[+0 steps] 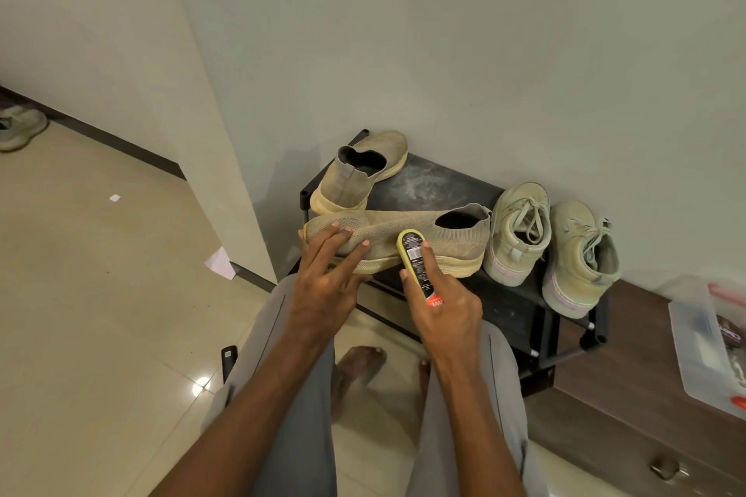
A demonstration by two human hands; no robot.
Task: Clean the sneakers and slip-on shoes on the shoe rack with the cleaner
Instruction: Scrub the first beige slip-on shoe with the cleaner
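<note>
A beige knit slip-on shoe (428, 232) lies sideways along the front edge of the black shoe rack (428, 182), toe to the left. My left hand (327, 274) holds its toe end, fingers spread over the upper. My right hand (446, 307) grips the shoe cleaner (415, 258), a dark bottle with a yellow sponge rim, pressed against the shoe's side near the sole. The second slip-on shoe (359, 173) stands at the rack's back left, heel toward me. Two pale green lace-up sneakers (516, 230) (581, 258) stand at the rack's right end.
A wall rises right behind the rack. A clear plastic box (702, 339) with small items rests on a brown wooden cabinet (629, 408) at the right. My knees and bare feet are below the rack's front. Another shoe (20, 127) and paper scraps lie on the tiled floor at left.
</note>
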